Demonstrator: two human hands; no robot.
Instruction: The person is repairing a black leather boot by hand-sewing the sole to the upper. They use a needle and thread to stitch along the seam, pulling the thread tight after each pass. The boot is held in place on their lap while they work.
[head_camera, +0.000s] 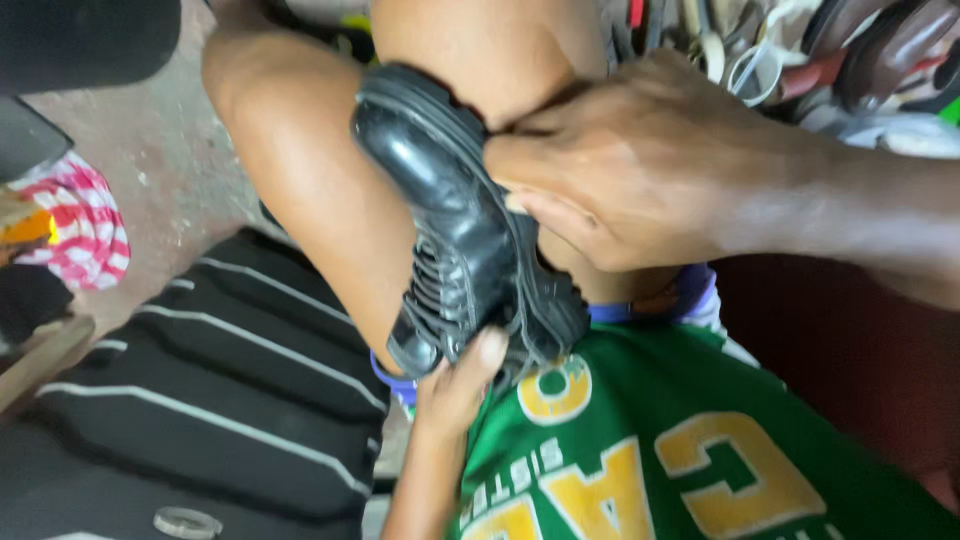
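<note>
A black lace-up leather shoe (450, 220) lies wedged between my bare knees, toe pointing away, sole turned to the right. My right hand (640, 170) comes in from the right and presses on the sole's edge near the middle, thumb against the rim. From below, my left hand (455, 385) grips the heel end of the shoe, thumb on its back. Whether the right hand holds a small tool is hidden.
A green shirt with yellow lettering (660, 440) fills the bottom right. A black bag with white stripes (220, 380) lies on the concrete floor at left, a red-and-white checked cloth (85, 225) beyond it. Tools and shoes (850, 60) clutter the top right.
</note>
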